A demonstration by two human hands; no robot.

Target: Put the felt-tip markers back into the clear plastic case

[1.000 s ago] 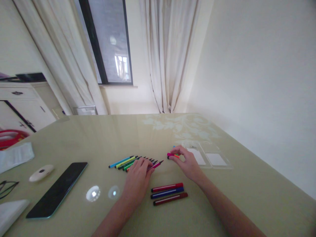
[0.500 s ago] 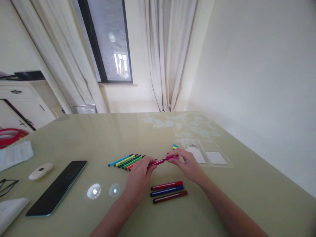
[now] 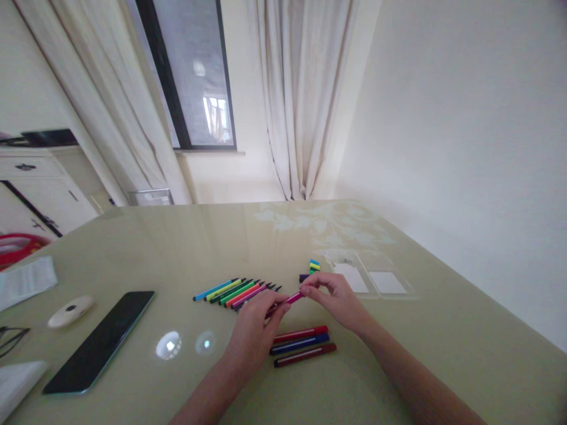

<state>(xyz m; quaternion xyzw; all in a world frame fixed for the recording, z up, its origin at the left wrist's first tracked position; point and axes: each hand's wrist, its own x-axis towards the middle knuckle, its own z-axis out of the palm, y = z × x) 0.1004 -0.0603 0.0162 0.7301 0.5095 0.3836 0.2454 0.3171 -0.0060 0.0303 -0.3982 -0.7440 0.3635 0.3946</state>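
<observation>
My left hand (image 3: 259,319), fingers curled closed, grips one end of a magenta pen (image 3: 293,297); my right hand (image 3: 336,298) pinches the other end between thumb and fingertips. The pen slants between both hands, over the table (image 3: 212,236). Uncapped pens (image 3: 234,293) lie in a row left of it; small caps (image 3: 314,266) sit just beyond my right hand. Nearer me: three capped pens (image 3: 303,345).

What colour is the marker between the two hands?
Magenta-pink. The marker shows best in the head view, between left hand and right hand.
</observation>
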